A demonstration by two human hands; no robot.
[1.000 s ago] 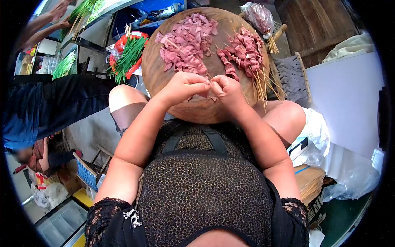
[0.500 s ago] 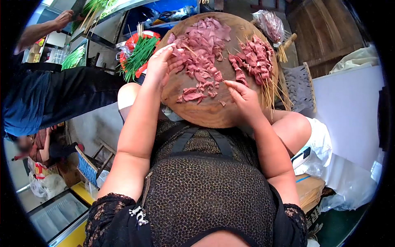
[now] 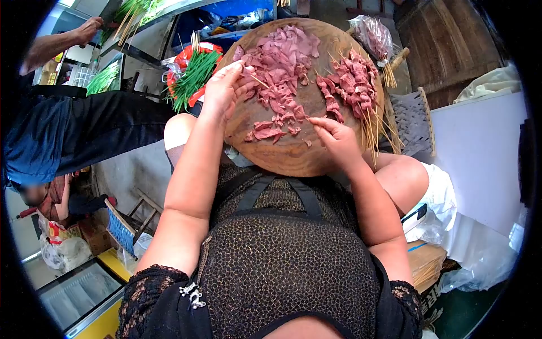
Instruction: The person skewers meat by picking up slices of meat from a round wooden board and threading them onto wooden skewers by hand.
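Note:
A round wooden board (image 3: pixel 282 161) lies over my lap, holding a heap of thin raw meat slices (image 3: pixel 288 48). My left hand (image 3: pixel 222 93) pinches one end of a thin bamboo skewer (image 3: pixel 259 82) at the board's left side. The skewer slants down and right over the meat, so its far part is hard to separate from the slices. At the board's lower right, my right hand (image 3: pixel 337 138) has thumb and forefinger pinched at the edge of a small meat piece (image 3: pixel 297 114). Finished-looking meat skewers (image 3: pixel 355 85) are piled at the right, sticks toward me.
Green chives (image 3: pixel 196 76) stand in a red bag left of the board. A bagged bundle of meat skewers (image 3: pixel 372 37) lies beyond its right edge. Another person's hand (image 3: pixel 89 29) is at upper left; a woven stool (image 3: pixel 409 121) stands at right.
The view has shifted slightly. My right fingers stay pinched and sit a little lower against the meat; my left hand keeps its hold on the skewer, more of which shows.

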